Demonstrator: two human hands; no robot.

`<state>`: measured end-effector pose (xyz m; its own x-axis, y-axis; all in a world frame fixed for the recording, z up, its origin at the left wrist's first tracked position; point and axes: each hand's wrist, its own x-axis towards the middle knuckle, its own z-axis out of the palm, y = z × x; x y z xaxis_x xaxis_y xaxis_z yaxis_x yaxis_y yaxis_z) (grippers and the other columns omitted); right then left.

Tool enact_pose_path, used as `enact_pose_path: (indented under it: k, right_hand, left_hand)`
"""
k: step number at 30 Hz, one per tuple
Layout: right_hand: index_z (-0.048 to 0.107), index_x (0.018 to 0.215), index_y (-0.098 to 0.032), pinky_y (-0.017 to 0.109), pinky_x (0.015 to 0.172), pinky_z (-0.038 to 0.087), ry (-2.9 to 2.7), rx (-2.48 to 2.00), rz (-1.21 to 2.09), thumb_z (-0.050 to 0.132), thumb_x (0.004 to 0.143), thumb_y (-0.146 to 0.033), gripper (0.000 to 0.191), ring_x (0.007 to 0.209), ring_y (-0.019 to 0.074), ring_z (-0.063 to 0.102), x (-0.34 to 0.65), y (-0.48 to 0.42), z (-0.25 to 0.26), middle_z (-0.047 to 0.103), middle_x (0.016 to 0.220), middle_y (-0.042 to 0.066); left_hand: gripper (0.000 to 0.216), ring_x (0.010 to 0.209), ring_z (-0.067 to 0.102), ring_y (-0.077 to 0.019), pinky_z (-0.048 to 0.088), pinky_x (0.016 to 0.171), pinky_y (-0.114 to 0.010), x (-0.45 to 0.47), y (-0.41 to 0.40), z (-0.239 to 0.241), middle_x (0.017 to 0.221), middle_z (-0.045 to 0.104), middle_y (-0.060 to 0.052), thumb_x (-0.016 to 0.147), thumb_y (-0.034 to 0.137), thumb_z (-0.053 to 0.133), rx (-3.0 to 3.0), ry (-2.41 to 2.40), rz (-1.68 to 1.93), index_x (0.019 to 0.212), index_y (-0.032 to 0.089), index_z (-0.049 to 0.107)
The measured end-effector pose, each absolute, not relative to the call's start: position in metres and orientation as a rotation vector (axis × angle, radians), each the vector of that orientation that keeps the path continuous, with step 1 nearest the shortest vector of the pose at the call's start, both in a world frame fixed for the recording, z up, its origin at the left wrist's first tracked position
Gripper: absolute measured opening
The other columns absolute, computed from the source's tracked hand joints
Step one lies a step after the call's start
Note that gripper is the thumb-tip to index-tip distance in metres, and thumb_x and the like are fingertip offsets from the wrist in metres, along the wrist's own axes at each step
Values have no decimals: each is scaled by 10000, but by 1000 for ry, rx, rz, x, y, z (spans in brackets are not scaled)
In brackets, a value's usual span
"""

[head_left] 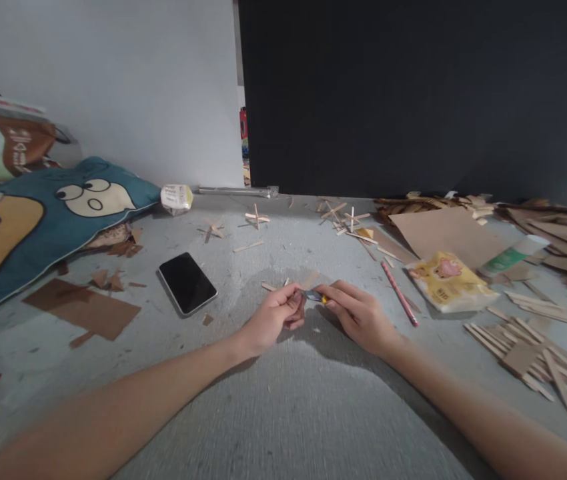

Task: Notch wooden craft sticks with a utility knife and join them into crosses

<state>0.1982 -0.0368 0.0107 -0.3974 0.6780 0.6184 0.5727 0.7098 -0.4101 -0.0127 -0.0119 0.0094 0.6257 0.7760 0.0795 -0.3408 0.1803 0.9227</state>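
My right hand (358, 310) is closed around a small utility knife (322, 298) with a yellow part near its grey blade. The blade end points left, toward my left hand (281, 310), whose fingers are pinched together at its tip. Whatever those left fingers hold is too small or hidden to make out. Just behind the hands, a thin light-brown piece (309, 279) and some short wooden sticks (267, 287) show on the grey surface. Both forearms reach in from the lower corners.
Left of my hands lie a phone (187, 283), brown cardboard (81, 308) and a blue cushion (73, 200). Small crossed-stick pieces (257, 217) stand farther back. To the right are a pink pencil (399, 293), a yellow tissue pack (451, 283), a glue tube (513, 255) and piled wooden sticks (558, 373).
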Motion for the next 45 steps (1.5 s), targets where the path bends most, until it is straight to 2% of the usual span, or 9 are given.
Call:
enact_pose_path:
  k: [14, 24, 29, 32, 35, 37, 40, 42, 45]
  right_hand:
    - [666, 1252, -207, 300, 722, 553, -2124, -954, 133, 383, 1070, -261, 341, 791, 175, 661, 196, -40, 17, 687, 911, 82]
    - [650, 1261, -211, 288, 716, 539, -2123, -942, 144, 398, 1068, -236, 319, 786, 169, 652, 197, -39, 15, 676, 921, 75]
    - [644, 1229, -200, 280, 716, 528, -2108, -940, 151, 394, 1069, -243, 300, 796, 168, 655, 198, -40, 15, 676, 929, 77]
    - [639, 1195, -191, 269, 693, 510, -2064, -988, 142, 363, 1074, -275, 314, 748, 161, 637, 199, -43, 17, 668, 887, 68]
    - [639, 1154, -188, 257, 656, 478, -2015, -1100, 186, 487, 1027, -388, 281, 686, 157, 609, 197, -44, 23, 656, 810, 37]
    - [640, 1106, -188, 240, 589, 426, -1915, -1235, 277, 589, 963, -450, 302, 597, 138, 544, 192, -43, 30, 608, 700, -11]
    - [600, 787, -194, 236, 538, 338, -1825, -1389, 456, 546, 960, -466, 327, 555, 116, 441, 185, -39, 40, 496, 593, -40]
    - [495, 645, -204, 245, 525, 285, -1885, -1451, 530, 513, 960, -465, 409, 544, 108, 378, 183, -36, 47, 421, 554, -50]
    - [480, 628, -204, 251, 530, 258, -2095, -1499, 593, 527, 948, -419, 389, 541, 107, 374, 182, -34, 53, 451, 551, -44]
  left_hand:
    - [348, 531, 280, -84, 265, 530, -255, -13, -14, 12, 631, 349, 65, 929, 472, 655, 1121, 456, 834, 800, 178, 520]
    - [306, 528, 271, -82, 266, 537, -262, -13, -13, 10, 654, 345, 62, 969, 422, 602, 1138, 433, 825, 801, 184, 509]
    - [357, 556, 286, -97, 270, 557, -269, -14, -14, 13, 665, 337, 59, 964, 471, 590, 1181, 484, 826, 774, 196, 463]
    - [380, 592, 322, -112, 274, 586, -275, -14, -17, 17, 667, 339, 54, 988, 510, 522, 1256, 584, 842, 781, 197, 460]
    - [364, 638, 376, -126, 302, 624, -278, -15, -22, 23, 694, 406, 36, 1010, 488, 455, 1409, 695, 801, 807, 189, 491]
    - [323, 640, 393, -129, 314, 626, -278, -15, -26, 27, 701, 433, 32, 1010, 431, 455, 1548, 751, 702, 803, 188, 504]
    - [283, 631, 427, -139, 343, 631, -285, -15, -31, 33, 691, 469, 27, 1020, 349, 425, 1779, 792, 584, 822, 191, 550]
    - [317, 712, 499, -169, 404, 715, -314, -15, -33, 36, 733, 527, -6, 1022, 314, 415, 1966, 803, 629, 765, 195, 558]
    - [307, 874, 560, -239, 437, 893, -406, -15, -33, 39, 756, 559, -43, 975, 255, 491, 2260, 796, 710, 674, 211, 537]
